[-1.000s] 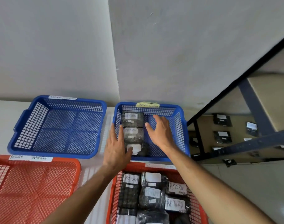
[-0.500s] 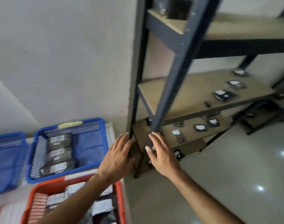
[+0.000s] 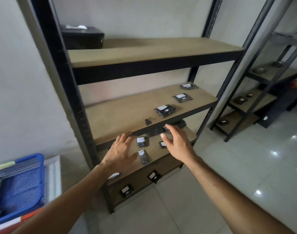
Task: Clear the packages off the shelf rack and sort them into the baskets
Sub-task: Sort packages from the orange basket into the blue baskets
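Observation:
A dark metal shelf rack (image 3: 154, 65) with wooden boards fills the middle. Small black packages with white labels lie on its boards: three (image 3: 165, 110) on the middle board, several (image 3: 142, 142) on the board below, more (image 3: 127, 191) lower down. A large black box (image 3: 83, 37) sits on the top board. My left hand (image 3: 120, 153) and my right hand (image 3: 177, 142) reach toward the lower board, fingers spread, holding nothing. My right hand partly hides a package (image 3: 163, 144). The blue basket (image 3: 21, 183) shows at the lower left.
A second rack (image 3: 255, 97) with a few packages stands at the right. An orange basket rim (image 3: 31, 216) peeks below the blue one. White wall behind, glossy tiled floor (image 3: 245, 166) in front and to the right.
The view swung from the baskets to the rack. Both hands left the blue basket and now reach toward the rack's lower board, still empty.

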